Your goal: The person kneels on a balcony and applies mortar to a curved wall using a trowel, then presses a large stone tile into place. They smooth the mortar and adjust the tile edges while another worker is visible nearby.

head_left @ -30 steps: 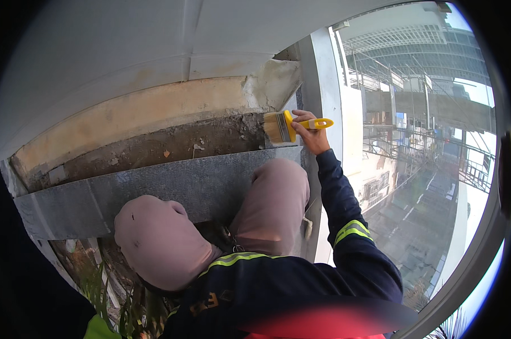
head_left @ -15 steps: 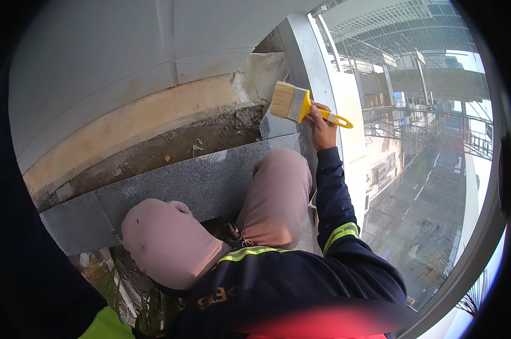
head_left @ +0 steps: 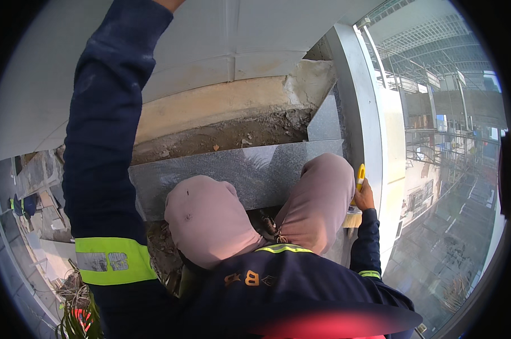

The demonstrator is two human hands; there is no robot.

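The left arm (head_left: 105,147) runs up the left side of the frame, its bare wrist (head_left: 170,3) showing at the top edge and the left grip beyond view. Right of centre, the shorter-looking right arm (head_left: 368,246) points upward, ending in the right grip (head_left: 365,196), curled closed.

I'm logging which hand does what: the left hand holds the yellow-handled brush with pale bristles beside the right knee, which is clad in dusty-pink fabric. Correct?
The hand is wrong: the head view shows the right hand holding the yellow-handled brush with pale bristles, beside the right knee clad in dusty-pink fabric.
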